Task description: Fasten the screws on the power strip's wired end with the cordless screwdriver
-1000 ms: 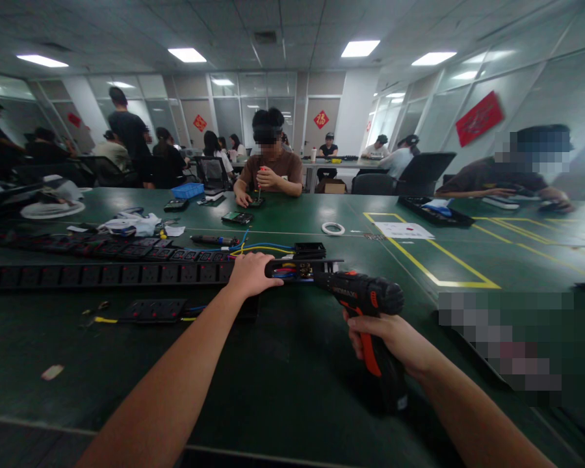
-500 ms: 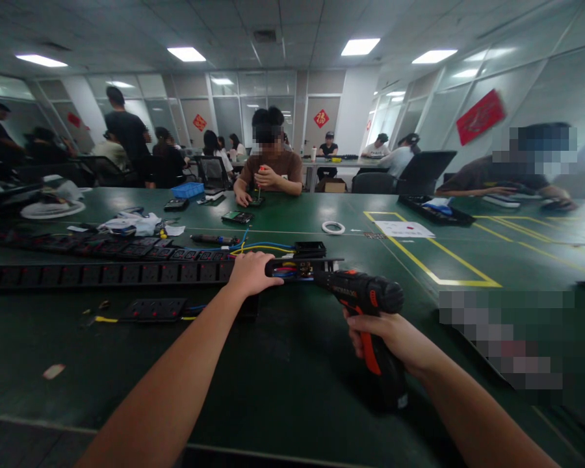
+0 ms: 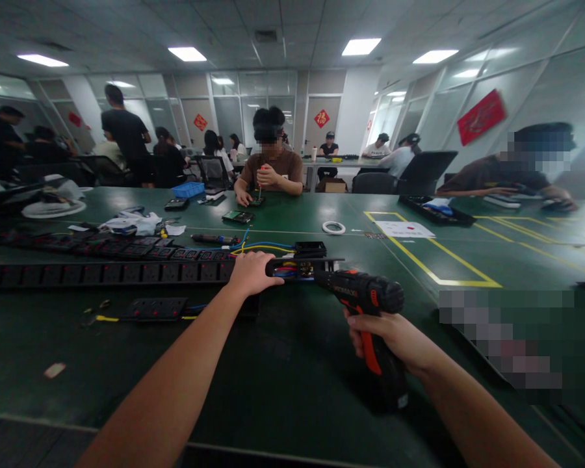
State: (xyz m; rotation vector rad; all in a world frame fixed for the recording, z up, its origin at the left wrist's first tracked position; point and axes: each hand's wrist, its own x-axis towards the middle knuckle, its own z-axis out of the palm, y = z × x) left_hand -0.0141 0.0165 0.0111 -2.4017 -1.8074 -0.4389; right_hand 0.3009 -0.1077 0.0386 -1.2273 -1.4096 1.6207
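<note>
A long black power strip (image 3: 141,273) with a row of sockets runs in from the left edge. My left hand (image 3: 253,273) is closed around it near its right end, thumb toward me. Right of that hand the strip's end lies open, with coloured wires (image 3: 288,268) and brass-coloured terminals showing inside. My right hand (image 3: 387,331) grips a black and orange cordless drill (image 3: 363,292) by the handle. The drill points left, its nose at the strip's open end; whether the bit touches a screw is hidden.
Behind the strip lie more socket strips (image 3: 175,250) and blue and yellow wires (image 3: 268,247). A short socket piece (image 3: 155,308) lies nearer me. Farther off are a tape roll (image 3: 333,227), a paper sheet (image 3: 402,229) and a black tray (image 3: 436,211). A person (image 3: 273,172) sits opposite, holding a screwdriver.
</note>
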